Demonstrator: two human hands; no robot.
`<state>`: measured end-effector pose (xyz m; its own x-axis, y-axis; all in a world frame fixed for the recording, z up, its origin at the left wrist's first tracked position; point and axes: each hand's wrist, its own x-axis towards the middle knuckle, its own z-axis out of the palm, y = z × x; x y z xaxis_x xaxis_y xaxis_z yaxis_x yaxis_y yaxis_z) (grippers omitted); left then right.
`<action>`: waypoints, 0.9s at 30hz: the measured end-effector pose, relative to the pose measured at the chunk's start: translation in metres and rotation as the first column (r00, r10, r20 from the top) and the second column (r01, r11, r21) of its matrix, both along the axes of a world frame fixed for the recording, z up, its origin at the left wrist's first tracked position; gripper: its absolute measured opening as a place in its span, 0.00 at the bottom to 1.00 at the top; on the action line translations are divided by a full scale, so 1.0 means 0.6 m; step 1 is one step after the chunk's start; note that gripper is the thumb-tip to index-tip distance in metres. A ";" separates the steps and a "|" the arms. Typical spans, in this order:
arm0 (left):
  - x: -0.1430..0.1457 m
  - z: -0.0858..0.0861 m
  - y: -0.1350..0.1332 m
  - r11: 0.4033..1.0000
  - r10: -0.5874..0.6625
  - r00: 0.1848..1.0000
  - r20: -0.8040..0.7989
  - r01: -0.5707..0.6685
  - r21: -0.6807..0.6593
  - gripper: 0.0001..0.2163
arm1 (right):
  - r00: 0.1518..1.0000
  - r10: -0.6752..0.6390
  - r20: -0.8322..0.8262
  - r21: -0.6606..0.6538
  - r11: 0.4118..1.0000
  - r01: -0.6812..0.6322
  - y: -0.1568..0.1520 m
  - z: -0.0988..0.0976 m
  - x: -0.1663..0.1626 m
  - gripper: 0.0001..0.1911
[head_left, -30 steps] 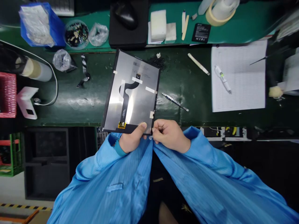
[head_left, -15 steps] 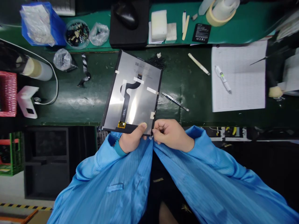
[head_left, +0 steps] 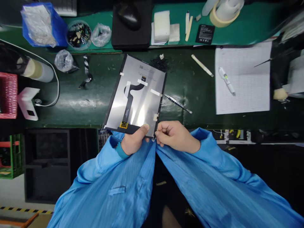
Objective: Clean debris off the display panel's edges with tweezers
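Observation:
A tablet screen panel (head_left: pixel 142 91) is held up over the green bench, silver back toward me, with a black flex cable (head_left: pixel 129 98) taped down across it. My left hand (head_left: pixel 134 141) grips the panel's near edge, thumb on its black lower strip. My right hand (head_left: pixel 174 136) is closed in a pinch at the panel's near right corner, on a small clear tab or film edge that is too small to name. Both arms wear blue sleeves.
Metal tweezers (head_left: pixel 178 103) lie just right of the panel. A lined paper sheet (head_left: pixel 249 88) with a pen (head_left: pixel 226 79) lies at right. A blue bin (head_left: pixel 42 23), a bowl of small parts (head_left: pixel 78 34), a black pad (head_left: pixel 131 27), white foam blocks (head_left: pixel 161 25) and a tape roll (head_left: pixel 222 14) stand along the back.
The panel has tilted and shifted slightly to the right at its far end. Both hands stay at its near edge with the same grip.

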<state>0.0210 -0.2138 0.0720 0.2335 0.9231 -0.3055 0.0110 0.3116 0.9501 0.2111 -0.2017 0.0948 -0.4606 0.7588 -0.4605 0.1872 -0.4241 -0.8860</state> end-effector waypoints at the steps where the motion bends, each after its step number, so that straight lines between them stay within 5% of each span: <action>1: 0.000 0.001 0.000 1.000 0.000 1.000 -0.003 0.000 0.004 0.23 | 1.000 -0.010 0.016 0.005 1.000 0.010 -0.002 -0.002 -0.001 0.09; 8: 0.001 0.002 0.003 1.000 -0.029 0.999 -0.013 0.029 0.012 0.24 | 0.992 -0.093 0.082 0.074 0.993 0.087 -0.011 -0.011 -0.010 0.09; 17: 0.001 0.003 0.004 1.000 0.020 1.000 -0.004 -0.020 -0.004 0.22 | 1.000 -0.018 -0.014 -0.050 0.999 0.018 0.005 0.005 -0.002 0.09; 27: 0.004 0.002 0.001 1.000 0.011 1.000 0.020 -0.011 0.014 0.24 | 0.987 -0.131 0.092 0.031 0.991 0.129 -0.015 -0.014 -0.014 0.10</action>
